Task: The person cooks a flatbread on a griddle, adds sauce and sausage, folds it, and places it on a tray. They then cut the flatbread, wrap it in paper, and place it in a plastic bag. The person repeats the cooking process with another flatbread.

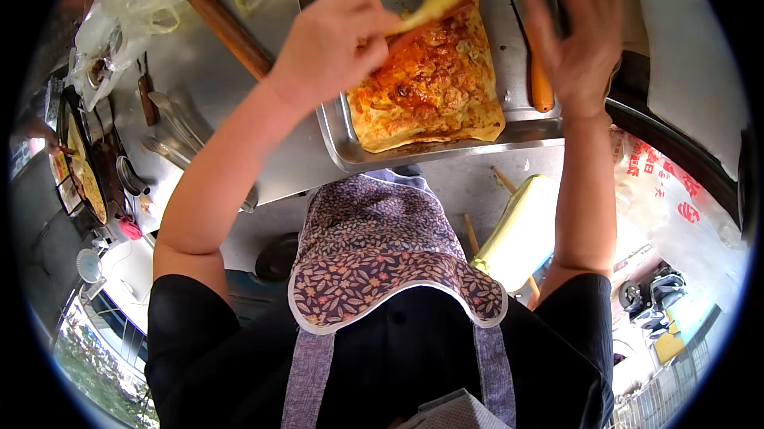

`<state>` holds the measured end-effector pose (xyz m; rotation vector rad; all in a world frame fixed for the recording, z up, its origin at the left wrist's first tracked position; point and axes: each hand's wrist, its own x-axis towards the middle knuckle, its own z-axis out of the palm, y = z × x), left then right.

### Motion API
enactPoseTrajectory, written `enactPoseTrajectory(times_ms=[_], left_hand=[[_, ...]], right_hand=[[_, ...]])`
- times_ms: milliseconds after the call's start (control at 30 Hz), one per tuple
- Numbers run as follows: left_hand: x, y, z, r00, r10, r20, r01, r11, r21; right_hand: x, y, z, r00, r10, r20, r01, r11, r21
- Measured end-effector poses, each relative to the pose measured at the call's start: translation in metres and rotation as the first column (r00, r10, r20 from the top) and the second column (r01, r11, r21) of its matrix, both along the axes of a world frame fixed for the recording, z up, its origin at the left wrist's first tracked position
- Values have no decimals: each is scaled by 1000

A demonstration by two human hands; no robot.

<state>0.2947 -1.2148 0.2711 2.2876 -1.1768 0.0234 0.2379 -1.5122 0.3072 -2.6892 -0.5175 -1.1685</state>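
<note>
My left hand (343,41) is closed on a blurred, yellow-coated brush-like utensil (439,5), held over a square, browned flatbread (430,89) with a reddish sauce on its top. The flatbread lies in a rectangular stainless steel tray (358,160). My right hand (573,41), blurred, has its fingers spread and holds nothing that I can see, above the tray's right side. Beside it in the tray rests a knife with an orange handle (540,80). What my left fingers cover of the utensil is hidden.
A wooden rod (230,32) lies left of the tray, near clear plastic bags (134,2). Metal tongs (176,121) and a wooden-handled tool (145,97) are on the metal counter (274,160). At far left, another person's hand (45,133) is by a round pan (83,160).
</note>
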Motion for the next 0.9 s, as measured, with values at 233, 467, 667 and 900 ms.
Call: enactPoseTrajectory(times_ms=[233,467,667,900], left_hand=[[-57,19,-45,960,-211,186,202,977,66],[-20,22,-27,994,105,-40,-103,993,60],[-8,12,-44,995,67,-72,-53,980,190],[-33,22,-36,996,48,-73,-27,963,268]], right_hand=[[-70,30,-46,753,100,-650,-196,978,-76],[-41,28,-63,709,146,-690,-65,988,143],[-5,51,-76,780,91,-619,-182,980,-85],[-33,81,-81,903,127,-411,-236,945,-226]])
